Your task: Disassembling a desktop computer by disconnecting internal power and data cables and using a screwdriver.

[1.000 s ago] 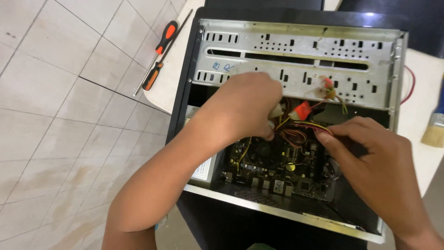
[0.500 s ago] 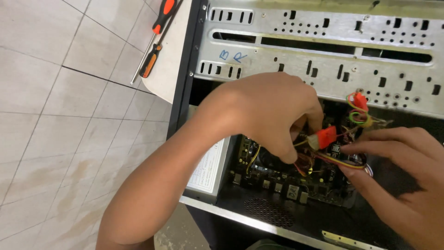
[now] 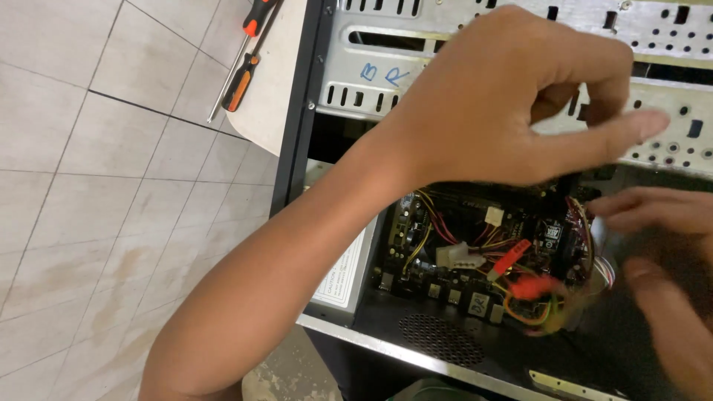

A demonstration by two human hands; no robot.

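Note:
An open black computer case [image 3: 293, 148] lies on its side below me. My left hand [image 3: 505, 96] is raised over its grey metal drive cage [image 3: 356, 67], fingers loosely curled, thumb pointing right, with nothing seen in it. My right hand [image 3: 657, 223] is blurred at the right edge, inside the case, its fingers next to a blurred bundle of red and yellow wires [image 3: 546, 301] with a red plug [image 3: 535, 286]. Whether it grips them is unclear. A white connector [image 3: 457, 256] and a red flat connector [image 3: 512, 256] lie over the motherboard [image 3: 416, 238].
Two screwdrivers with orange and black handles [image 3: 241, 82] lie on the white tabletop [image 3: 278, 96] left of the case. A power supply with a white label [image 3: 345, 275] fills the case's lower left. Tiled floor [image 3: 96, 208] lies to the left.
The view has moved closer to the case. My left hand rose out of the cables to above the drive cage. The wire bundle and right hand shifted lower right.

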